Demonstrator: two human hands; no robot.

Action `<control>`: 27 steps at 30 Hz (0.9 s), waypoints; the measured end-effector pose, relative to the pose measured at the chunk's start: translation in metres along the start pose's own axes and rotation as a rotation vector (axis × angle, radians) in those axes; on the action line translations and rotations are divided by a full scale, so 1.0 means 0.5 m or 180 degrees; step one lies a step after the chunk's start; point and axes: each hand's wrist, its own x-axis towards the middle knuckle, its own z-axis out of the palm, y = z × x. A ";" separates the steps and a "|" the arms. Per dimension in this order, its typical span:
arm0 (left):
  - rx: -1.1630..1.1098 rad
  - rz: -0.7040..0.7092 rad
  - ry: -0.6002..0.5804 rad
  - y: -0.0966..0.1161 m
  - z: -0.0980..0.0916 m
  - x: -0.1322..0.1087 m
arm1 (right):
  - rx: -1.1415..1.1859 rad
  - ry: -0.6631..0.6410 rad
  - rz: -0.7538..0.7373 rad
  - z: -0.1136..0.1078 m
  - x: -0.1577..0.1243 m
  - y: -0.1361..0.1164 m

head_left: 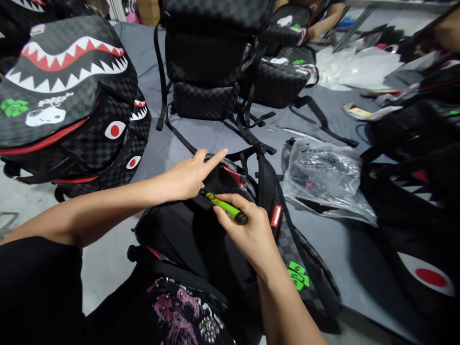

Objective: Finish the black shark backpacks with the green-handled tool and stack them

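Note:
A black backpack (212, 235) lies in front of me, its checkered side and a green graphic facing right. My right hand (247, 220) grips a green marker (228, 208) with a black end, its other end pointing at the black fabric near my left hand. At the upper edge of the backpack, my left hand (187, 175) holds the fabric, one finger stretched out to the right. The undersides of its other fingers are hidden. Red trim shows just right of that finger.
Checkered shark-face backpacks (118, 91) stand at the left. Another black backpack (204, 62) is upright ahead, its straps trailing on the grey table (316, 258). A clear plastic bag (323, 177) lies right, beside more dark backpacks (424, 191). Another person's arm (328, 21) shows at the back.

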 end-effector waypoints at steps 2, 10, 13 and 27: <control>-0.0009 -0.0012 -0.0017 0.001 -0.001 0.000 | -0.0092 0.0047 -0.0068 -0.002 0.000 -0.002; -0.0043 0.0014 0.0012 -0.001 0.002 -0.002 | -0.0215 0.0036 -0.0156 -0.003 0.000 -0.006; -0.0054 0.0002 0.0024 0.000 0.002 -0.004 | -0.0140 0.0032 -0.0113 0.002 0.004 -0.009; 0.0010 0.0021 0.0079 -0.006 0.007 -0.004 | -0.0653 0.0038 -0.0047 -0.001 0.008 -0.036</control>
